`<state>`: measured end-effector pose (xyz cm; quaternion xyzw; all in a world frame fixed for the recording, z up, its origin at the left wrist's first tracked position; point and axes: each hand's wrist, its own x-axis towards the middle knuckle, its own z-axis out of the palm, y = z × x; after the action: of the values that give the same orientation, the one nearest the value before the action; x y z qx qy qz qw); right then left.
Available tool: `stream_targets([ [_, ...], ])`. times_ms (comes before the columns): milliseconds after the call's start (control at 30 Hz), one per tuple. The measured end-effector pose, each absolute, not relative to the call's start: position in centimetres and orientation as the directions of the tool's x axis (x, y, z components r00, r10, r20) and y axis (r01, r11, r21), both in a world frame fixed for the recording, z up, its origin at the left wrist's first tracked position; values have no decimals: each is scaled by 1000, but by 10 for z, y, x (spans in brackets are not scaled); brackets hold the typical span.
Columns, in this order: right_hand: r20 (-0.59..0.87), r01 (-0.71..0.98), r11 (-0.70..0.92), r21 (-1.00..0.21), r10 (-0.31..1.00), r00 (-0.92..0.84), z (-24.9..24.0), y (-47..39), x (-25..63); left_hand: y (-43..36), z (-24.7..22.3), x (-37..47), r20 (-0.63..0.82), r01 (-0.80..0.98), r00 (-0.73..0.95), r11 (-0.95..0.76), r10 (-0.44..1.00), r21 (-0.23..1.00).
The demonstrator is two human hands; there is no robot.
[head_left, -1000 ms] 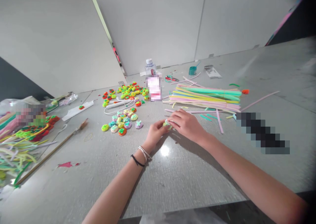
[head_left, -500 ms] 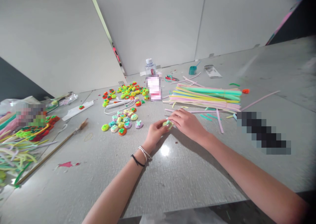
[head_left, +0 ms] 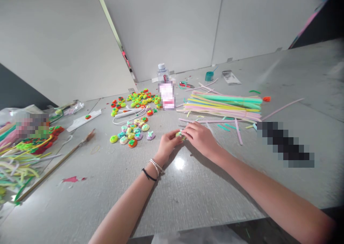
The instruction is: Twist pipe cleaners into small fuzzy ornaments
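Observation:
Between my two hands is a small round yellow-green pipe-cleaner piece, mostly covered by fingers. My left hand, with bracelets at its wrist, pinches the piece from the left. The fingers of my right hand bend down over its right side and are closed on it. To the left of my hands sits a cluster of similar round pipe-cleaner pieces in pastel colours, with an orange one topped in green at its near edge.
A bundle of pastel pipe cleaners lies behind my right hand, with loose stems around it. Further back are a bottle, a teal jar and more yellow and orange pieces. A wooden stick lies left.
My right hand's fingers have shifted slightly left and down over the piece. My left hand stays nearly in place, and the piece is a little more covered.

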<state>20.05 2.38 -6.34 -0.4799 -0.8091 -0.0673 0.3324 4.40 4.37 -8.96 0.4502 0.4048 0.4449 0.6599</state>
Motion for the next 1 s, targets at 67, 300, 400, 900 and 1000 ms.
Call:
stream_targets([
  [67,594,819,531,-217,738,-321,-65,23,198,44,-90,44,-149,-225,274,214,950,951],
  [300,585,775,573,-267,736,-342,-61,17,191,48,-94,41,-103,-290,305,195,947,937],
  [400,567,764,561,-318,759,-321,-55,16,191,48,-95,40,-109,-289,302,200,947,936],
  [900,81,507,79,-859,997,-18,-61,32,199,42,-87,43,-103,-240,288,176,952,955],
  [1000,40,461,43,-886,999,-15,-61,31,198,42,-87,44,-93,-212,284,157,954,965],
])
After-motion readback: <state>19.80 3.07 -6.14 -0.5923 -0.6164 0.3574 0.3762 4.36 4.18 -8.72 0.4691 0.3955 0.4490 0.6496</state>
